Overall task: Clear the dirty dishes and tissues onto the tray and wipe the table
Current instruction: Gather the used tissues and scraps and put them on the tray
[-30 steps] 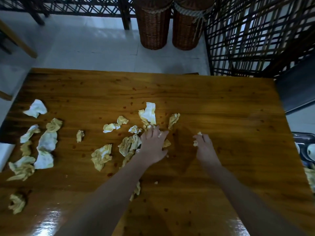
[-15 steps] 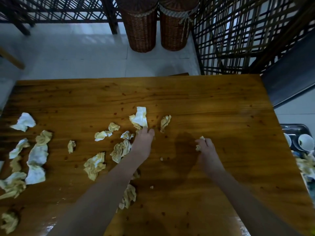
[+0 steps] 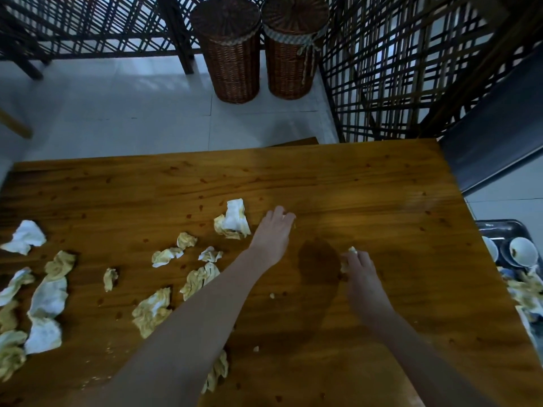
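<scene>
Pale tiled floor (image 3: 117, 113) fills the background, bordered by dark lattice screens (image 3: 396, 69). A varnished wooden table (image 3: 352, 186) spans the foreground, its top marked with small dark stains. Two tall wicker baskets (image 3: 232, 54) with lids stand side by side on the floor beyond the table's far edge. A metal tray (image 3: 499, 227) sits off the table's right edge, partly cut by the frame; it carries white bowls (image 3: 523, 251) and a heap of soiled paper (image 3: 529, 292).

Crumpled tissues (image 3: 47, 295), white and yellow-stained, lie scattered over the left half of the table, none yet on the tray. One larger white tissue (image 3: 235, 218) lies just beside the left hand (image 3: 273, 235).

The left hand reaches forward, palm down, with its fingertips bent onto the wood. What lies beneath them is hidden, so a grasp cannot be confirmed. The right hand (image 3: 360, 274) rests near the table's middle, its fingers curled round a small tissue wad (image 3: 351, 250) that protrudes past the fingertips. Tiny pale crumbs (image 3: 272, 295) lie between the two forearms.
</scene>
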`<act>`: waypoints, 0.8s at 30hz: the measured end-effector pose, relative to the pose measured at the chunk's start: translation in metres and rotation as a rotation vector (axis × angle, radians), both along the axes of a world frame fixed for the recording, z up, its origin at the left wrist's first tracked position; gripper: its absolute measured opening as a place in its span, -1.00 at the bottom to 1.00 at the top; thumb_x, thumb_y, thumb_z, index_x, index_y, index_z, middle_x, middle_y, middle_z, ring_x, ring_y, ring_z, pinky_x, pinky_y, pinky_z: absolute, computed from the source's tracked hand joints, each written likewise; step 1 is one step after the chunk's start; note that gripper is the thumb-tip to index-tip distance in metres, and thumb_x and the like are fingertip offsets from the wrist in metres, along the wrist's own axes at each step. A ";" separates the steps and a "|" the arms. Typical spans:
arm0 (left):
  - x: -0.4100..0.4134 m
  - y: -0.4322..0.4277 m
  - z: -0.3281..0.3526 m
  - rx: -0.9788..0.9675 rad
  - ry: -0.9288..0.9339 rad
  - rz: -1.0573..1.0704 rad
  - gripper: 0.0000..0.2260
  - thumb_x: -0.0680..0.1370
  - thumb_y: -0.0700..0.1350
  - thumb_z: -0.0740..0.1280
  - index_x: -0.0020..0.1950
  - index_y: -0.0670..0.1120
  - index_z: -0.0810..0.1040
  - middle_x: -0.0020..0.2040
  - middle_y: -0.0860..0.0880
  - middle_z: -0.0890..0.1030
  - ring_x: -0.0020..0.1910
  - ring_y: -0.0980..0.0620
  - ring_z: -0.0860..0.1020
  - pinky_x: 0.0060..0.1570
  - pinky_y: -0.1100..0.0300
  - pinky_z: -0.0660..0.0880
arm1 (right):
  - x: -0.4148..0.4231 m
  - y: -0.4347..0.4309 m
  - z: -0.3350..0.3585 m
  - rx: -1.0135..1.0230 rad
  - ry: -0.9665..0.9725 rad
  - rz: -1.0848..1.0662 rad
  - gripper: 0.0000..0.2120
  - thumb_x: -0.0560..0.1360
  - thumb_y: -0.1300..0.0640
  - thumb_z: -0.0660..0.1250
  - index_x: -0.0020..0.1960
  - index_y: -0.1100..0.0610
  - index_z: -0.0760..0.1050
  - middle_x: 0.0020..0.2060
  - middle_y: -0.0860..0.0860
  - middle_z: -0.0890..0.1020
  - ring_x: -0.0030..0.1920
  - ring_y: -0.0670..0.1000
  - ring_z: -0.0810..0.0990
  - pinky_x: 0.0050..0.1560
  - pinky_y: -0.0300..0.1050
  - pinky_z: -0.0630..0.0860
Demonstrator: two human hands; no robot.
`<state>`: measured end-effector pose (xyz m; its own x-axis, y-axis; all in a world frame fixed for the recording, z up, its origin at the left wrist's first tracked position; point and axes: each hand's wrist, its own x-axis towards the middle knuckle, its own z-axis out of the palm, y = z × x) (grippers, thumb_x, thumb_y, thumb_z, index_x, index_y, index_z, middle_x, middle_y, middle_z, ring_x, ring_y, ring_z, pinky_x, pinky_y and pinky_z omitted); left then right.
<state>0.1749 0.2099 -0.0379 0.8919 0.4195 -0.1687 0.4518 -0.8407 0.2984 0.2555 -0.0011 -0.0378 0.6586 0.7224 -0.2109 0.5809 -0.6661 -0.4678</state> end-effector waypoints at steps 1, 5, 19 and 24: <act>0.002 0.001 -0.004 0.049 0.045 -0.003 -0.53 0.58 -0.24 0.24 0.47 -0.10 0.24 0.41 -0.15 0.22 0.36 -0.16 0.26 0.33 0.00 0.28 | 0.001 -0.002 -0.001 0.001 0.002 -0.004 -0.49 0.49 0.44 0.14 0.39 0.14 0.29 0.26 0.04 0.32 0.21 -0.01 0.38 0.12 -0.26 0.38; 0.006 0.004 -0.014 0.061 0.202 0.029 -0.49 0.58 -0.11 0.28 0.49 -0.07 0.18 0.51 -0.17 0.08 0.50 -0.22 0.06 0.44 -0.18 0.11 | 0.005 -0.009 -0.006 0.009 0.009 -0.022 -0.45 0.45 0.51 0.14 0.37 0.16 0.31 0.26 0.06 0.33 0.22 0.02 0.39 0.15 -0.23 0.39; 0.010 0.003 -0.017 0.005 0.200 0.061 -0.39 0.43 -0.48 0.31 0.42 -0.09 0.30 0.35 -0.15 0.27 0.35 -0.19 0.28 0.33 -0.13 0.30 | -0.003 -0.027 -0.010 0.008 0.028 -0.047 -0.41 0.42 0.54 0.14 0.38 0.15 0.30 0.26 0.05 0.32 0.22 0.02 0.39 0.22 -0.12 0.46; 0.003 -0.004 -0.004 0.016 0.135 0.010 -0.34 0.43 -0.49 0.28 0.46 -0.05 0.26 0.37 -0.12 0.25 0.35 -0.16 0.28 0.32 -0.11 0.30 | -0.008 -0.037 -0.007 0.004 0.023 -0.098 -0.42 0.44 0.53 0.14 0.39 0.13 0.31 0.23 0.04 0.33 0.18 0.00 0.41 0.14 -0.12 0.51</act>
<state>0.1782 0.2055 -0.0416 0.8573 0.4319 -0.2803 0.4954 -0.8402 0.2206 0.2470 -0.0378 -0.0453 0.7210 0.6557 -0.2240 0.5024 -0.7174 -0.4826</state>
